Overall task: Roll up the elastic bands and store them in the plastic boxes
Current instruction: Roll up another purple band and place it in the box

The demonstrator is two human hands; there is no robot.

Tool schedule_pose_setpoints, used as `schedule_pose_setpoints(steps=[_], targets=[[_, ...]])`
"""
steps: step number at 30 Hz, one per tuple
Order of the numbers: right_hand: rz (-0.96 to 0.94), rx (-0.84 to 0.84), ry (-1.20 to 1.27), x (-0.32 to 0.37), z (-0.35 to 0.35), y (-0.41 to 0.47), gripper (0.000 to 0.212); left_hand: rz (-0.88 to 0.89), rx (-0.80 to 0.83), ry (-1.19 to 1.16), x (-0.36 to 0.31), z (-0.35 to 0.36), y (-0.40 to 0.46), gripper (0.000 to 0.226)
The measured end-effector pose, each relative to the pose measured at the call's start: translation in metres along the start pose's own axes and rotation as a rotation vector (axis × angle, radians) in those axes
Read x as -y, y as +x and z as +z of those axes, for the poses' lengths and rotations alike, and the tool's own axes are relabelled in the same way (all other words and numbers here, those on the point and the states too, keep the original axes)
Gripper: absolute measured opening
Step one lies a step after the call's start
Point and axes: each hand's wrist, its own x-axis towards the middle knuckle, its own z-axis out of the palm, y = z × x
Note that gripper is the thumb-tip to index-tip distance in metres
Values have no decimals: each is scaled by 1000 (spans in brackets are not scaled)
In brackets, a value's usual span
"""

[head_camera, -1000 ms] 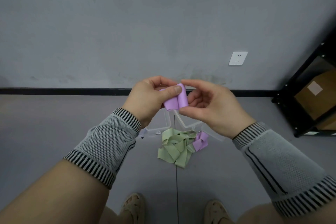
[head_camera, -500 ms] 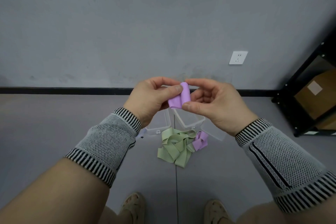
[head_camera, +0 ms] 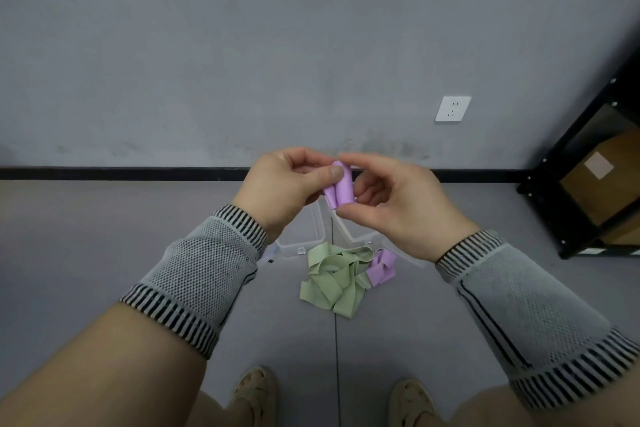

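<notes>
You hold a lilac band (head_camera: 338,188), and on the grey floor (head_camera: 104,236) lie pale green bands (head_camera: 334,279) beside another lilac one (head_camera: 381,267). Your wrist sleeves (head_camera: 201,274) are grey mesh with black-striped cuffs; the boxes (head_camera: 304,236) are clear.

Both hands up in front, working a purple band into a roll

The left hand (head_camera: 277,187) and right hand (head_camera: 398,204) pinch a rolled purple band (head_camera: 341,189) between thumbs and fingers (head_camera: 327,173), held up above the floor (head_camera: 104,236). Down below sit two clear plastic boxes (head_camera: 304,236), side by side, with a loose heap of green bands (head_camera: 332,282) just in front and another purple band (head_camera: 381,267) touching the heap's right edge. Wall outlet (head_camera: 452,109) up right, black shelf (head_camera: 588,149) in the corner.
</notes>
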Motion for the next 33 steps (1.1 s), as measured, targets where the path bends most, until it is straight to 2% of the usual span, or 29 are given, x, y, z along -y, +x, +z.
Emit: schedule_pose_setpoints(steps=[2, 4, 6, 10, 15, 19, 22, 27, 33], targets=[[112, 34, 374, -1, -6, 0, 64, -63, 47, -147, -2, -3, 1, 11], [148, 84, 575, -4, -10, 0, 66, -91, 101, -244, -3, -4, 1, 24], [151, 113, 667, -5, -10, 1, 63, -98, 142, -270, -3, -3, 0, 29], [151, 114, 745, -4, -8, 2, 53, -108, 174, -267, -4, -3, 1, 26], [131, 120, 667, -4, -8, 1, 60, -121, 172, -233, -5, -2, -1, 25], [132, 96, 641, -3, -11, 1, 55, -133, 182, -223, -6, -5, -2, 33], [130, 82, 597, -4, -14, 1, 53, -117, 176, -169, -6, -8, -1, 26], [80, 67, 302, -3, -14, 2, 50, -42, 112, -24, -6, -6, 0, 17], [-27, 72, -107, 2, -11, 1, 45, -31, 100, 51, -2, -5, 0, 14]])
